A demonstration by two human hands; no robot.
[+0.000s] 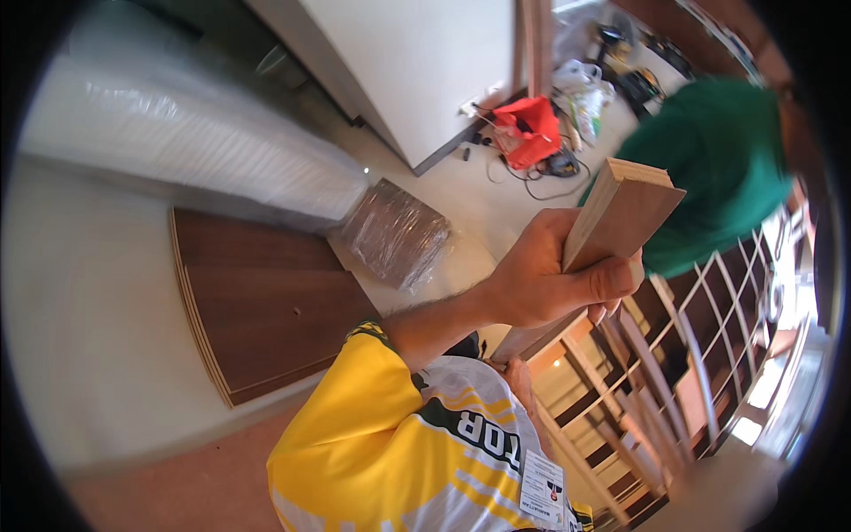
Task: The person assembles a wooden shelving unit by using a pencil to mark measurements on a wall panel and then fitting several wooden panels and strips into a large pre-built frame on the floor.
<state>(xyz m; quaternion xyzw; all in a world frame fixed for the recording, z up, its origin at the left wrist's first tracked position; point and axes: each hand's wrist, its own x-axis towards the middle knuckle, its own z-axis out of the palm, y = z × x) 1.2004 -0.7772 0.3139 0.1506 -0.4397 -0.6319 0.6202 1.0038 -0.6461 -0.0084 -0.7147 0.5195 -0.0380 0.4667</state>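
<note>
The pale floor point(470, 199) stretched through the middle of the scene, carrying most of the things. Along one edge of it lay a long bulk in shiny clear wrap point(186, 133), and at the far edge stood a white cabinet point(425, 66). Off to the right spread a lattice of wooden strips point(700, 341), with loose boards point(651, 390) over or beside it; which of the two could not be told. A co-worker in a green shirt point(709, 168) was bent near the lattice. Layered dark brown panels point(257, 297) rested near the wrapped bulk.

The person, in a yellow and white jersey point(355, 443), held a long wooden board point(620, 217) up in front of the body, tilted, its cut end uppermost, well clear of the floor. A smaller brown package in clear film point(399, 226) sat just beside the panels' upper corner. Near the cabinet's bottom corner stood a red bag point(527, 133), with a pale plastic bag point(585, 102) beside it.

The left hand point(545, 275) had its fingers clamped around the board below that end, thumb across the face. The right hand point(519, 381), partly hidden, was at the board's lower part; whether its fingers were closed could not be told. A dark power tool point(560, 163) lay by the red bag, and a badge point(542, 488) hung on the jersey.
</note>
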